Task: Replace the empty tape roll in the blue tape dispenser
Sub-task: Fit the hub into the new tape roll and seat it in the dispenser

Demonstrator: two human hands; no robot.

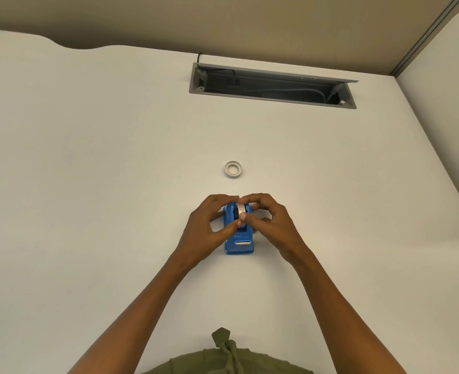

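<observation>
While both hands crowd the blue tape dispenser (238,238) on the white desk (88,157), my main worry is the roll going in crooked. I judge the tape roll (241,210) is being seated on its black hub (235,213), and if I press one side harder than the other, the hub could jam out of its slots or the light dispenser could skid toward me, since nothing else pins it down. A loose tape end could also stick to a fingertip; I cannot tell whether an end is free.

My left hand (209,228) cups the dispenser's left flank, thumb and fingers closed around the roll's near and far edge. My right hand (267,222) pinches the roll from the other side, thumb at its near edge, fingers curled over the top. So the roll stands upright, directly between the two pinches, inside the dispenser's cradle with the cutter end (243,242) pointing at me.

Another ring (233,170), likely the spent core, lies flat well beyond the dispenser, clear of both hands.
</observation>
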